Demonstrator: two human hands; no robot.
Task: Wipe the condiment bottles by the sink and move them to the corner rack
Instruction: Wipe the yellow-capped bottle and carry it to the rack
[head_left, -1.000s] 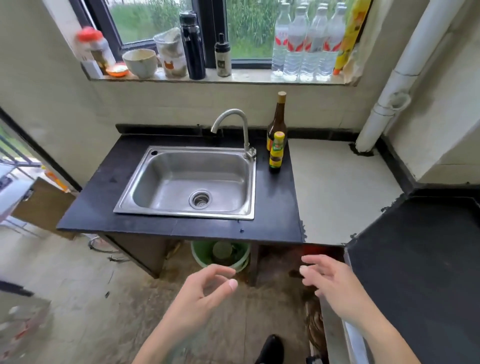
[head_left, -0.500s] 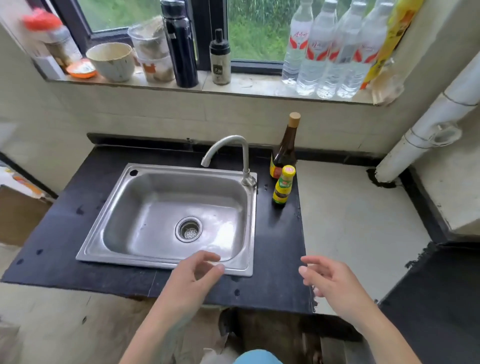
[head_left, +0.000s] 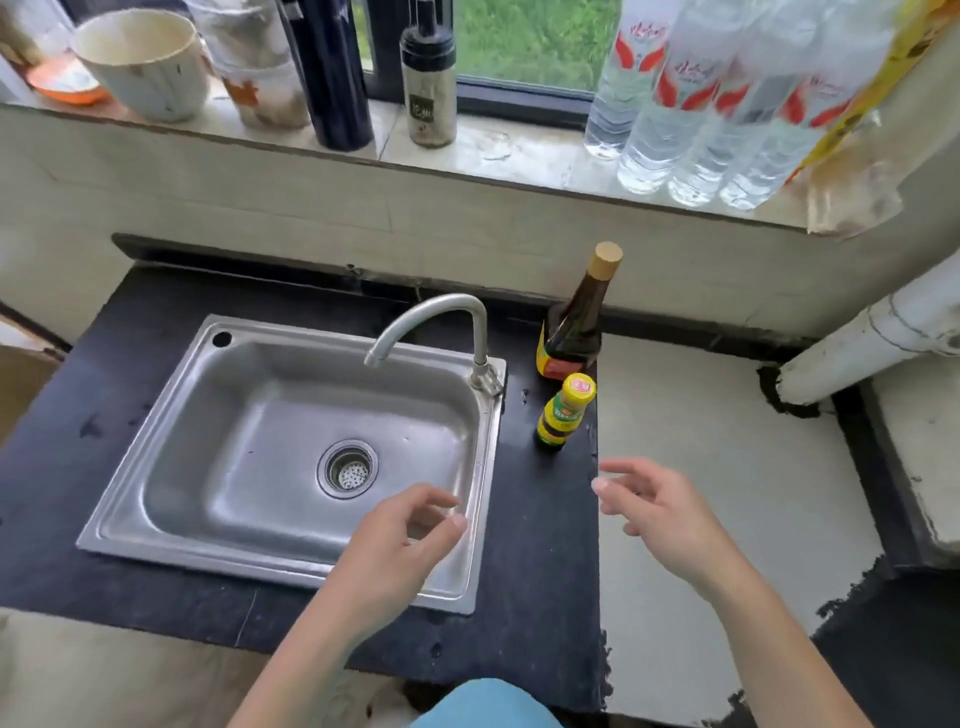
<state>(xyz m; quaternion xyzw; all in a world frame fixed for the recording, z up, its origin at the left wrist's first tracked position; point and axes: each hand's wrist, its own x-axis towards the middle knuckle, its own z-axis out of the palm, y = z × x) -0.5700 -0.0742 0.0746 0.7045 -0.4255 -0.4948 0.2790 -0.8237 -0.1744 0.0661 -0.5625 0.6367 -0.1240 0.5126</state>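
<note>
While both hands hover empty over a black desk (head_left: 545, 597), two condiment bottles stand just right of a steel sink (head_left: 156, 519). Seen from the head camera, the left hand (head_left: 395, 551) is above the sink's front right corner, its grip apart, thumb and fingers loosely curled around nothing. The right hand (head_left: 660, 514) floats over the desk's right edge, its grip also apart, fingers spread toward the bottles. A small bottle (head_left: 563, 413) with a yellow cap stands upright near the right hand's fingertips, not touched. Just behind it stands a tall bottle (head_left: 574, 327), dark with a tan cap, against the back wall beside the tap (head_left: 441, 322). Above, a windowsill (head_left: 509, 150) holds a cup (head_left: 148, 62), a dark flask (head_left: 332, 73) and clear water bottles (head_left: 691, 114).
</note>
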